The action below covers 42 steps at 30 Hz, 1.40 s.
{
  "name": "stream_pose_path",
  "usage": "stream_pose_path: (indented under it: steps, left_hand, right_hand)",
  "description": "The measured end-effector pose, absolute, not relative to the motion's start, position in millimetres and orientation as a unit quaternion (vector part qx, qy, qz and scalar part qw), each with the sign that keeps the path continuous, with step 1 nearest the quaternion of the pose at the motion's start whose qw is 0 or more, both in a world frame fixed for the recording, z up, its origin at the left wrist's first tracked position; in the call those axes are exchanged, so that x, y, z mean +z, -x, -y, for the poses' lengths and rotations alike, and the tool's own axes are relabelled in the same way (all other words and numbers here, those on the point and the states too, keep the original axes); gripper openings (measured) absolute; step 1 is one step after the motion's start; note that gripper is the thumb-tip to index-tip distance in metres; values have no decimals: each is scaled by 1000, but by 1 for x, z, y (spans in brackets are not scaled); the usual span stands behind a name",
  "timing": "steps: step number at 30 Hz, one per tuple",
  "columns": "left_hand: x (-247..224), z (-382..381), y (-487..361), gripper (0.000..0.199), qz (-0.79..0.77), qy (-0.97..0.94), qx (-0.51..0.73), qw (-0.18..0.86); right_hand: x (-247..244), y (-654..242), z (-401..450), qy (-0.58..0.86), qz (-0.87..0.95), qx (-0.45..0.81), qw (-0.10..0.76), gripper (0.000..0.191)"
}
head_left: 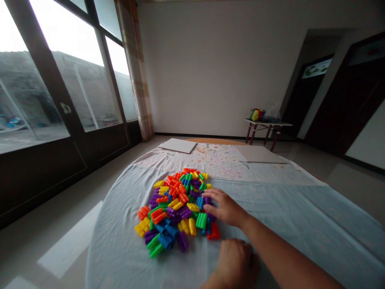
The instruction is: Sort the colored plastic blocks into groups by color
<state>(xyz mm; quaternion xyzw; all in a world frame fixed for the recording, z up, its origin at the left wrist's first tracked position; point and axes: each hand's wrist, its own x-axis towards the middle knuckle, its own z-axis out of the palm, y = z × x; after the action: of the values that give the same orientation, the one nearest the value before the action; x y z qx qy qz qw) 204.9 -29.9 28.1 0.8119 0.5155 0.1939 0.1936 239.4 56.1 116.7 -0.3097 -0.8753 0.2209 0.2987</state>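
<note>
Plastic blocks (176, 208) all sit in one big heap on the cloth (300, 224), your right hand (225, 208) open against the right edge, your left hand (237, 263) curled nearby, can't tell if it's holding anything.

Multicoloured plastic blocks (177, 205), pale blue cloth (300, 212)

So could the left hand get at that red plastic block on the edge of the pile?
Probably yes: the left hand lies near the red plastic block, with only cloth between them; the right hand sits clear of it.
</note>
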Motion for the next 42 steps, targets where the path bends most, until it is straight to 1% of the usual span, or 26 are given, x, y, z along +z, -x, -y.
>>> stream_pose_path:
  steps: [3, 7, 14, 16, 19, 20, 21, 23, 26, 29, 32, 36, 39, 42]
  left_hand:
    - [32, 31, -205, 19, -526, -813, 180, 171]
    - [36, 34, -205, 22, -531, -817, 163, 156]
    - [42, 38, -208, 28, -526, -828, 130, 146]
    - [52, 45, -208, 30, -521, -833, 114, 147]
    - [82, 58, -192, 31, -528, -824, 84, 186]
    - [94, 62, -179, 32, -547, -806, 99, 203]
    - [106, 66, -161, 30, -566, -785, 149, 204]
    - [127, 69, -114, 27, -611, -742, 225, 159]
    - [136, 66, -27, 32, -761, -582, 287, 7]
    - [116, 61, 45, 40, -828, -487, 277, -33]
    - [86, 57, 79, 42, -852, -462, 243, -35]
    - [58, 56, 85, 40, -868, -456, 196, -33]
    - [51, 59, 83, 40, -872, -457, 172, -37]
    - [49, 60, 84, 44, -875, -457, 157, -39]
  right_hand:
    - [100, -258, -51, 370, 811, 271, 363, 33]
    - [66, -283, -44, 444, 737, 314, 401, 38]
    - [24, -306, -37, 491, 719, 259, 419, 40]
    - [17, -308, -38, 487, 723, 248, 423, 39]
    - [14, -310, -38, 482, 734, 241, 415, 37]
    - [16, -309, -39, 482, 737, 237, 411, 36]
    - [20, -307, -39, 481, 740, 228, 410, 35]
    - [34, -294, -40, 465, 755, 198, 416, 31]
    - [69, -253, -38, 392, 805, 147, 420, 25]
    - [105, -189, -30, 310, 861, 123, 383, 23]
    - [124, -124, -20, 270, 903, 109, 317, 24]
    - [122, -55, -9, 245, 943, 81, 210, 29]
    - [115, -20, -7, 241, 959, 66, 133, 36]
    - [111, -2, -9, 263, 961, 79, 46, 45]
